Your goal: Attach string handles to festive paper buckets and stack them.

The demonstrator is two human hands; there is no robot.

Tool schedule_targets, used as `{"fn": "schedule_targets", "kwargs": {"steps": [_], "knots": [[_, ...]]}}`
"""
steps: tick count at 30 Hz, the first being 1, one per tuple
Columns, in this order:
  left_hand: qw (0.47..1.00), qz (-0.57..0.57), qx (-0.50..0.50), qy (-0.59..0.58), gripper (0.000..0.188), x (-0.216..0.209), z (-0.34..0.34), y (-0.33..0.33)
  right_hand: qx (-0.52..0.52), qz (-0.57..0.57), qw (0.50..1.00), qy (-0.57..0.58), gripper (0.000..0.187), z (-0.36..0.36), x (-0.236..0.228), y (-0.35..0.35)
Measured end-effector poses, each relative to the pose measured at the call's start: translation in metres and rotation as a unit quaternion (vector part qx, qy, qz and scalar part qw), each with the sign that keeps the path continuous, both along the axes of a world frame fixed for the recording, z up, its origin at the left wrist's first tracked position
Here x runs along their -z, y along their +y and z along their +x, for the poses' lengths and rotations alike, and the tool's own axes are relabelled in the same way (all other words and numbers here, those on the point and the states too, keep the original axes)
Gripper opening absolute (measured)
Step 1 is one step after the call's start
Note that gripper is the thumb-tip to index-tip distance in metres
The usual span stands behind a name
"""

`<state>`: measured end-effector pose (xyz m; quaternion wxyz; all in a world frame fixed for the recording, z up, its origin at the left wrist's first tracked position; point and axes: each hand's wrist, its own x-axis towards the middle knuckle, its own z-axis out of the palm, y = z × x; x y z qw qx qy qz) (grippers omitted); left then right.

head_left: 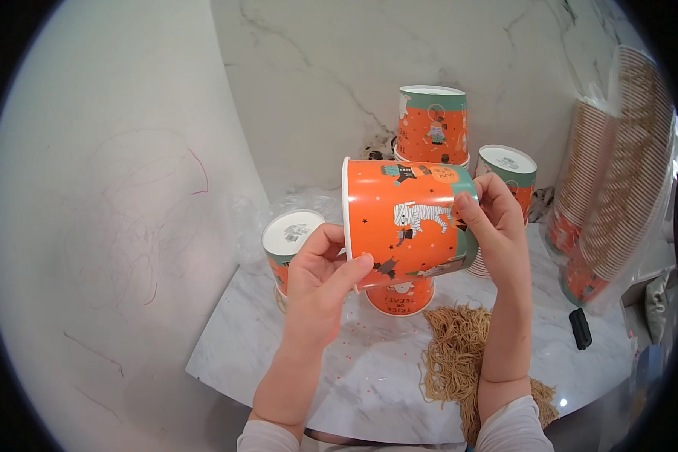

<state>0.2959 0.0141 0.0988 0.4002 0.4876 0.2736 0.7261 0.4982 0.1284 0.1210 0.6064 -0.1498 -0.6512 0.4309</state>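
An orange paper tub (407,218) with a green band and cartoon figures lies on its side in the air between my hands, its white rim to the left. My left hand (324,279) grips the rim end, thumb on the outside. My right hand (497,226) pinches the green base end. Behind it, upside-down tubs stand on the marble table: a left tub (292,232), a back tub (433,124) and a right tub (508,160). Another orange tub (401,300) shows below the held one, mostly hidden.
Tan yarn-like strands (459,350) lie in a heap under my right forearm. Tall bagged stacks of tubs (618,166) lean at the right, near a small black object (580,328). Crumpled clear plastic (256,226) sits at the back left. Small orange specks dot the table (339,392).
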Motion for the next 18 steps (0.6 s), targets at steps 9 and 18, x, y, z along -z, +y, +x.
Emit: {"fn": "schedule_targets", "kwargs": {"steps": [9,18], "knots": [[0.999,-0.04,-0.001,-0.022,0.026,-0.004,0.003,-0.004,-0.032,0.02,0.995,-0.096,0.03,0.016,-0.006,-0.006],[0.998,-0.04,-0.002,-0.049,0.03,-0.009,0.003,-0.004,-0.081,0.076,0.983,-0.145,0.026,0.02,-0.004,-0.002]]}}
